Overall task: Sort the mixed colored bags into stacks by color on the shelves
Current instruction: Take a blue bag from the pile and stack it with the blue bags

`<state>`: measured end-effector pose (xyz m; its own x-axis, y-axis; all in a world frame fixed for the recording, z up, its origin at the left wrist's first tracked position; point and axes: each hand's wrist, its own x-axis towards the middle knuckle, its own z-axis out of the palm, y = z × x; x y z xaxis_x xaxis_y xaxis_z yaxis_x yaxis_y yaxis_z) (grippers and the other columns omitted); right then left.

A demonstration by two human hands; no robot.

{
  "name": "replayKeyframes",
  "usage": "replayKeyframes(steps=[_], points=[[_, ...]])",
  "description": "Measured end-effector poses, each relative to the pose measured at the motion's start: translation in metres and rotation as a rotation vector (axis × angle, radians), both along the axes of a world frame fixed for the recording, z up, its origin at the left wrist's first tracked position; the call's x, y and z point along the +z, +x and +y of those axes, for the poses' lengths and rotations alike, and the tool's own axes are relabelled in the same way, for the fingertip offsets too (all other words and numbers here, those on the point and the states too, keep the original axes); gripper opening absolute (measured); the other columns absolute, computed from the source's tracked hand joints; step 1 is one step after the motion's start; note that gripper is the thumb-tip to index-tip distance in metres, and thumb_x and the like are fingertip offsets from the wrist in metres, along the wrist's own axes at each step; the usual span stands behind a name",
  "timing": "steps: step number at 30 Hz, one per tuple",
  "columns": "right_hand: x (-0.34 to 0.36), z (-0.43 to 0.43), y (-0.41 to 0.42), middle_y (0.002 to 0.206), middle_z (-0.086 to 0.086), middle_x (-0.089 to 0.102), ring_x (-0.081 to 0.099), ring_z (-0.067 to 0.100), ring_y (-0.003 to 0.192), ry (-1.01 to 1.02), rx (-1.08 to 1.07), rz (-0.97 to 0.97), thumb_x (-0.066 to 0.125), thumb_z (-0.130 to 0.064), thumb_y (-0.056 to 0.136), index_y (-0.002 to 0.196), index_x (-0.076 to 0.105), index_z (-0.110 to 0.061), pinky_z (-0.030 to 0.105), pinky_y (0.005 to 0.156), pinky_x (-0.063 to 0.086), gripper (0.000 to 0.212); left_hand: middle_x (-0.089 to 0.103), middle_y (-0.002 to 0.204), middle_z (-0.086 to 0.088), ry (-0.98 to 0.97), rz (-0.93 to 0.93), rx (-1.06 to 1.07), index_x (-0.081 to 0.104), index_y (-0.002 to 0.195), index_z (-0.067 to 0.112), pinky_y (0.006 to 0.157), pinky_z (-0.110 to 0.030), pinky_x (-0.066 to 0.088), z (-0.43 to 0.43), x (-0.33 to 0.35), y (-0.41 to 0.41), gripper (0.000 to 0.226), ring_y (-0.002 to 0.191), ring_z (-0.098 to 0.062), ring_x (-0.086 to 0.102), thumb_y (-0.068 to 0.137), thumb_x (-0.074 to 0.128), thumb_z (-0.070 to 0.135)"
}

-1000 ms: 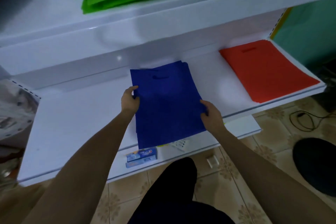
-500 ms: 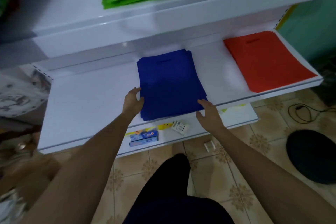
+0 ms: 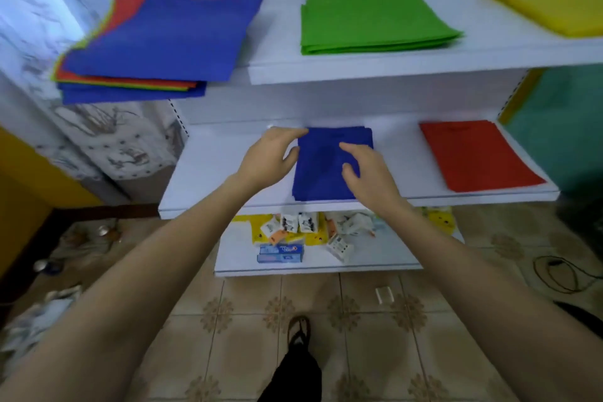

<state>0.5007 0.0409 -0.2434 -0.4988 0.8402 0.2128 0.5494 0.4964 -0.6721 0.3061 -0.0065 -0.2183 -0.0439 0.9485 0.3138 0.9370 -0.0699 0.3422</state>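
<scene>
While left hand (image 3: 270,157) and right hand (image 3: 367,173) hover empty, fingers loosely spread, over blue stack (image 3: 318,181), mixed pile (image 3: 163,39) lies up-left of fingers, long axis running away; left hand nearer.

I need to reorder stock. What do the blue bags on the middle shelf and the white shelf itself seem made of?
Stack of flat blue bags: probably non-woven fabric, matte, thin limp layers; weave too blurred to confirm. White middle shelf: smooth, uniform finish, likely painted metal or laminate.

I count 3 shelves. The top shelf (image 3: 391,72) holds a mixed stack (image 3: 156,39), green stack (image 3: 372,23) and yellow stack (image 3: 548,0); the middle shelf (image 3: 222,173) a blue stack (image 3: 316,179) and red stack (image 3: 476,153); the bottom shelf (image 3: 238,258), seemingly small packets (image 3: 300,222).
</scene>
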Motion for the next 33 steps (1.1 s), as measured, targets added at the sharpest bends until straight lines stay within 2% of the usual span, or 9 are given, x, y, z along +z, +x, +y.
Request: replayKeyframes(steps=[4,6,8,12,15,19,24,29,33], points=[[0.063,-0.008,-0.028,0.135,0.005,0.05,0.043,0.023,0.125,0.149,0.095,-0.032,0.044,-0.013,0.094,0.135,0.044,-0.011,0.031,0.101,0.035,0.041,0.062,0.115,-0.005,0.146,0.048,-0.071,0.054,0.124,0.012,0.081,-0.029,0.043,-0.019,0.067,-0.004,0.034,0.098,-0.02,0.059,0.092,0.044,0.016],[0.089,-0.009,-0.045,0.132,0.008,0.052,0.046,0.023,0.121,0.144,0.142,-0.02,0.044,-0.012,0.093,0.134,0.046,-0.01,0.032,0.099,0.036,0.041,0.063,0.102,-0.006,0.237,0.079,-0.082,0.057,0.118,0.009,0.07,-0.028,0.043,-0.025,0.1,-0.016,0.035,0.079,-0.016,0.056,0.088,0.042,0.019],[0.112,-0.01,-0.064,0.126,0.01,0.055,0.051,0.023,0.114,0.117,0.156,0.009,0.046,-0.01,0.091,0.131,0.049,-0.01,0.028,0.097,0.036,0.04,0.06,0.095,-0.006,0.304,0.114,-0.036,0.058,0.116,0.01,0.067,-0.029,0.042,-0.029,0.129,-0.038,0.034,0.074,-0.012,0.05,0.088,0.042,0.02],[0.141,-0.009,-0.103,0.113,0.007,0.06,0.052,0.015,0.084,0.065,0.13,0.153,0.048,-0.011,0.092,0.125,0.053,-0.011,0.023,0.08,0.039,0.033,0.059,0.095,-0.013,0.345,0.113,0.085,0.058,0.115,0.005,0.072,-0.026,0.038,-0.035,0.16,-0.105,0.028,0.08,-0.023,0.053,0.09,0.046,0.01],[0.151,-0.003,-0.137,0.107,0.004,0.06,0.054,0.016,0.085,0.011,0.094,0.221,0.047,-0.013,0.092,0.124,0.053,-0.012,0.017,0.07,0.035,0.032,0.06,0.099,-0.019,0.295,0.061,0.215,0.057,0.116,0.002,0.073,-0.02,0.034,-0.036,0.164,-0.164,0.029,0.084,-0.027,0.053,0.089,0.047,0.002],[0.161,0.013,-0.179,0.123,0.006,0.056,0.052,0.022,0.115,-0.072,-0.014,0.181,0.05,-0.022,0.092,0.132,0.044,-0.013,0.024,0.087,0.038,0.042,0.061,0.108,-0.02,0.198,0.004,0.303,0.055,0.118,0.002,0.076,-0.019,0.034,-0.022,0.165,-0.232,0.035,0.093,-0.032,0.057,0.085,0.044,-0.004],[0.158,0.029,-0.217,0.132,0.011,0.048,0.046,0.024,0.123,-0.103,-0.136,0.143,0.059,-0.035,0.087,0.137,0.038,-0.01,0.028,0.095,0.037,0.06,0.059,0.117,-0.018,0.139,-0.071,0.33,0.053,0.123,0.002,0.087,-0.026,0.04,0.019,0.168,-0.288,0.037,0.102,-0.031,0.057,0.087,0.044,-0.003],[0.146,0.03,-0.228,0.138,0.008,0.043,0.043,0.021,0.126,-0.15,-0.216,0.205,0.067,-0.036,0.081,0.138,0.035,-0.014,0.036,0.101,0.041,0.069,0.054,0.128,-0.017,-0.012,-0.155,0.338,0.046,0.128,0.005,0.094,-0.03,0.038,0.068,0.159,-0.313,0.043,0.115,-0.029,0.053,0.089,0.057,0.02],[0.14,0.027,-0.227,0.141,0.006,0.042,0.043,0.02,0.127,-0.175,-0.207,0.195,0.066,-0.024,0.083,0.14,0.033,-0.015,0.037,0.102,0.041,0.067,0.049,0.134,-0.016,-0.135,-0.146,0.363,0.034,0.136,0.007,0.098,-0.036,0.037,0.093,0.153,-0.322,0.073,0.123,-0.031,0.046,0.08,0.066,0.043]])
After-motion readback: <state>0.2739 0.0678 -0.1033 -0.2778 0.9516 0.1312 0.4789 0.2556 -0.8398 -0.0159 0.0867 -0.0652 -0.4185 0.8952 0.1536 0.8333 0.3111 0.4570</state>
